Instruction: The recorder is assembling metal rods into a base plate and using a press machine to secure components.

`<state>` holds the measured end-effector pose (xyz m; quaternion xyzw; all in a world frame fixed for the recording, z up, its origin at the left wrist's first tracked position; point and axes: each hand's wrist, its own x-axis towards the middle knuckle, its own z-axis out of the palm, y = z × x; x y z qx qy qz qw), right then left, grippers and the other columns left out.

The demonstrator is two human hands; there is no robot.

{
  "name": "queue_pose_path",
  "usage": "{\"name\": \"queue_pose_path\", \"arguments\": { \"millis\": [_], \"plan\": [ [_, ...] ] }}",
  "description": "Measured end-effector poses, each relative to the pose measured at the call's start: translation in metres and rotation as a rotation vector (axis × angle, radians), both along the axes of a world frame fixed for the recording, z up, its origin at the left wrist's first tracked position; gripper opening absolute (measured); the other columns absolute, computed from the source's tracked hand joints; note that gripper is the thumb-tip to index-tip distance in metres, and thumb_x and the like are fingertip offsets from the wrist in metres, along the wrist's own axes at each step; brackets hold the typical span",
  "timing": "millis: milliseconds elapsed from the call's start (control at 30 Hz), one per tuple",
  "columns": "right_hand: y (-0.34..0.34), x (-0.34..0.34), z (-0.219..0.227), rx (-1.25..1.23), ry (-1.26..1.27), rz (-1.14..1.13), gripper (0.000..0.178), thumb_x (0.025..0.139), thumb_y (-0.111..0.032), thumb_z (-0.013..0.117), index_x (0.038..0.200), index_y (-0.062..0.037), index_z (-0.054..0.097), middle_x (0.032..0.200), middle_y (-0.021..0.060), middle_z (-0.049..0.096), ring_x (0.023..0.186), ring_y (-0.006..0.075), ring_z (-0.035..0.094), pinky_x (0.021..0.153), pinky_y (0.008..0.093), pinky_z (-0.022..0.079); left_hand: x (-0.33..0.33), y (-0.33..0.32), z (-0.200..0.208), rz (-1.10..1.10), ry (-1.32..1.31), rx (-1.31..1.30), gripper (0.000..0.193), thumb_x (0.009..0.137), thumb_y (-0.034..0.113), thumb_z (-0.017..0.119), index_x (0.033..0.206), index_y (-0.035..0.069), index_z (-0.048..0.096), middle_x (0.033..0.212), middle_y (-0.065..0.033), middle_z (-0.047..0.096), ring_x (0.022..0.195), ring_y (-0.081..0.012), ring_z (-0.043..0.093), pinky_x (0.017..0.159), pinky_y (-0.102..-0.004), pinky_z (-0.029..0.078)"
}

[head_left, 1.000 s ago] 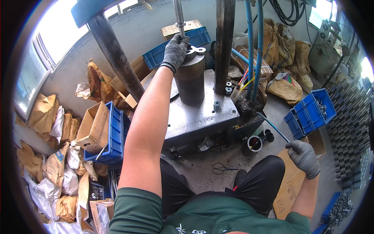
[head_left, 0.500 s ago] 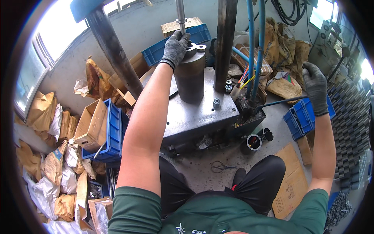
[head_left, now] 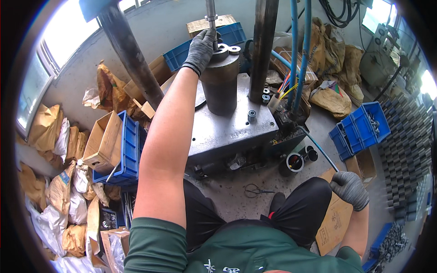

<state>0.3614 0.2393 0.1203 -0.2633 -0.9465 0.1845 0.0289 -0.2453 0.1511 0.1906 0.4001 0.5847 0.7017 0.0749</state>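
Observation:
My left hand (head_left: 198, 53), in a dark grey knit glove, is closed around the lower part of an upright metal rod (head_left: 210, 14). The rod carries a collar and stands over a thick steel cylinder (head_left: 219, 88). On the cylinder's top, beside my fingers, lie a dark ring (head_left: 221, 49) and a small pale ring (head_left: 234, 49). My fingertips are partly hidden behind the rod. At the right, my gloved right hand (head_left: 349, 190) is wrapped around the near end of a long lever (head_left: 321, 151). The lever slants down toward me from the press base (head_left: 246, 132).
Dark steel columns (head_left: 264, 50) (head_left: 132, 54) flank the cylinder. Small bearings (head_left: 251, 116) sit on the base plate. Blue crates (head_left: 362, 129) stand at right, near stacked metal tubes (head_left: 405, 150). Paper bags (head_left: 61, 191) and a blue crate (head_left: 129, 150) fill the left. Scissors (head_left: 255, 191) lie on the floor.
My right hand has come down and nearer to me, and now grips the lever, whose near end has swung down. My left hand stays at the rod, shifted slightly left.

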Motion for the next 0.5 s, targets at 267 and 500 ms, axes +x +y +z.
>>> {"name": "queue_pose_path", "arguments": {
  "millis": [267, 500],
  "plan": [
    [0.003, -0.001, 0.004, -0.025, 0.039, 0.024, 0.018, 0.084, -0.020, 0.071, 0.085, -0.0018, 0.068, 0.077, 0.0216, 0.063, 0.075, 0.0418, 0.065, 0.070, 0.0465, 0.053, 0.002, -0.001, 0.002, 0.007, -0.015, 0.019, 0.041, 0.109, 0.040, 0.057, 0.116, 0.002, 0.069, 0.096, -0.0083, 0.074, 0.087, -0.0148, 0.068, 0.081, -0.0304, 0.055],
    [0.008, -0.004, 0.009, -0.013, -0.106, 0.049, 0.021, 0.086, -0.023, 0.072, 0.095, -0.0040, 0.074, 0.085, 0.0208, 0.069, 0.083, 0.0388, 0.069, 0.075, 0.0446, 0.056, 0.006, -0.005, 0.003, 0.002, -0.017, 0.048, 0.028, 0.106, 0.025, 0.059, 0.119, 0.002, 0.069, 0.097, -0.0107, 0.075, 0.087, -0.0157, 0.068, 0.080, -0.0298, 0.055]
  ]
}}
